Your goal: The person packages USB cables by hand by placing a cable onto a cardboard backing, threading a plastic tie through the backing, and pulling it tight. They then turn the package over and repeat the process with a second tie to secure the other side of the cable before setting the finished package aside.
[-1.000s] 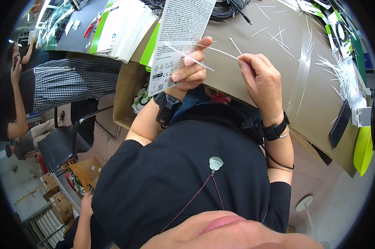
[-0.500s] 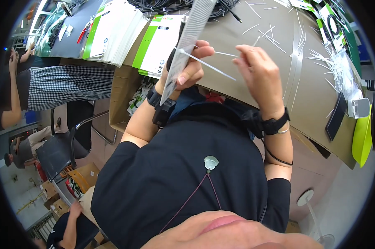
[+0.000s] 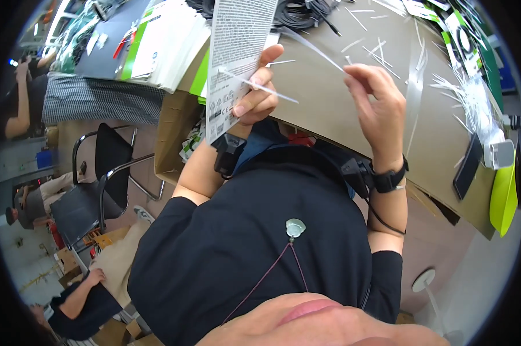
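Observation:
My left hand (image 3: pixel 257 102) is closed on a printed packaging card (image 3: pixel 240 49), held upright with its text side toward me. A white cable tie (image 3: pixel 276 92) sticks out of the card's lower part, its loose tail pointing right. To the right, my right hand (image 3: pixel 380 106) pinches the end of another white cable tie (image 3: pixel 317 49) between thumb and fingers. That tie bends up and back toward the card, and I cannot tell where it passes through. Whatever is behind the card is hidden.
Black cables (image 3: pixel 306 17) lie coiled behind the card. Stacked cards (image 3: pixel 156 57) stand at left. Loose cable ties (image 3: pixel 381 55) and a bundle of ties (image 3: pixel 476 101) are on the table (image 3: pixel 324 104). A phone (image 3: pixel 467 167) rests near the right edge. Other people are at left.
The card has turned from nearly edge-on to show its printed face and shifted left. My right hand has moved slightly right and down, with the tie stretched between it and the card.

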Tool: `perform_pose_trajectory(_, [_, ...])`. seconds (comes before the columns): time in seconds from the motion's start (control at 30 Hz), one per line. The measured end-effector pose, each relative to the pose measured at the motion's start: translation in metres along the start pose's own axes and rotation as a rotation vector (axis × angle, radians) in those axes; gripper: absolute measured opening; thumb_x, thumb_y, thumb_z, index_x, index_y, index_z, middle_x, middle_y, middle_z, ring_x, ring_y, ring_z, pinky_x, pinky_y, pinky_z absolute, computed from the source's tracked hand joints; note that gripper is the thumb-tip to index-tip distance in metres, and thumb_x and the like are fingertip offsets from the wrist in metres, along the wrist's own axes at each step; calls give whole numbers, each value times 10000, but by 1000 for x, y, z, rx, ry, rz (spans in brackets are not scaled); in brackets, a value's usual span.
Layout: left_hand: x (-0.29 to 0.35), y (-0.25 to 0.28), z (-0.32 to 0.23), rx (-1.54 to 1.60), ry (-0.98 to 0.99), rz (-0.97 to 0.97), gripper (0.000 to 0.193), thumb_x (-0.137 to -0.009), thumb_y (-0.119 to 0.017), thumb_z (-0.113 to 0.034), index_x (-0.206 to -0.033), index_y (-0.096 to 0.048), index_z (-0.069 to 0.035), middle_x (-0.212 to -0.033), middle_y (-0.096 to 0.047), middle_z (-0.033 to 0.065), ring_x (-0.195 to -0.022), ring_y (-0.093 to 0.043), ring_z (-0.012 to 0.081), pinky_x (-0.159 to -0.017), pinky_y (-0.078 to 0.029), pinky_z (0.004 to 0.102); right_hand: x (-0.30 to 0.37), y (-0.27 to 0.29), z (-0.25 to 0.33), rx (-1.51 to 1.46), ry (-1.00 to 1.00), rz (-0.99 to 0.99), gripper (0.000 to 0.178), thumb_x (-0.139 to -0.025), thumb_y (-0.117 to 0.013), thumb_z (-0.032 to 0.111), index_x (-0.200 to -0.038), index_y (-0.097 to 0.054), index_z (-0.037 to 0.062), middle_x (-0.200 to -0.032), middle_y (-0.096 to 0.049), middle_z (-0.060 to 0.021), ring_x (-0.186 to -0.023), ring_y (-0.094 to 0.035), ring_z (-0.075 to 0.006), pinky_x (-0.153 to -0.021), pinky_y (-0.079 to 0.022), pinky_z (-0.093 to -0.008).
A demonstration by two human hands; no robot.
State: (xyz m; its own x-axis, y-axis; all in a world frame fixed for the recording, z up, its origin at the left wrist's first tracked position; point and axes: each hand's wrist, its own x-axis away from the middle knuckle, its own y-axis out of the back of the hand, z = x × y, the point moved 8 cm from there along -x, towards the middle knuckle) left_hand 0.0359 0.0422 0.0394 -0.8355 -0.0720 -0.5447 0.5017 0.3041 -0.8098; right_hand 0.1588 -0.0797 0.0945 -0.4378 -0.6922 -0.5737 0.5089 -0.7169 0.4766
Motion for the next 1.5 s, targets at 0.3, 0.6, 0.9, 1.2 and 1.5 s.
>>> perform_pose_trajectory(0.3, [5,3,-2,128,-16,3,593,-989,-381,-287,-1418,-218,88,-934,-651,162,-457,-603,134,-390,-377,216,9,-10,19,-63,-5,35,106,-805,-656,-35,-904,-651,3,-820,-628,-63,-651,-580,-122,-615,-478,-244])
perform_pose_trajectory(0.6, [8,3,1,117,-1,-10,661,-979,-399,-375,-1414,-225,92,-969,-657,181,-435,-592,138,-372,-363,221,10,-17,12,-48,-44,31,94,-807,-654,-28,-896,-650,2,-808,-627,-62,-632,-568,-115,-603,-475,-244])
perform_pose_trajectory(0.9, [5,3,1,122,4,9,671,-975,-398,-386,-1409,-228,97,-987,-656,194,-439,-597,149,-373,-366,227,9,-18,7,-40,-73,17,83,-812,-651,-19,-892,-654,4,-808,-627,-64,-637,-574,-112,-606,-478,-239])
perform_pose_trajectory(1.2, [-2,1,17,31,21,-11,628,-989,-358,-355,-1384,-255,122,-1224,-552,277,-477,-597,141,-362,-361,226,6,-23,19,-36,14,11,120,-806,-650,-23,-919,-658,16,-824,-632,-60,-653,-586,-115,-611,-485,-228])
perform_pose_trajectory(1.5, [3,10,16,75,26,-5,615,-975,-367,-362,-1348,-324,125,-1310,-474,304,-485,-598,141,-381,-365,202,9,-28,-3,-412,-256,248,224,-812,-659,-14,-1029,-667,38,-931,-648,-46,-757,-619,-116,-637,-506,-224])
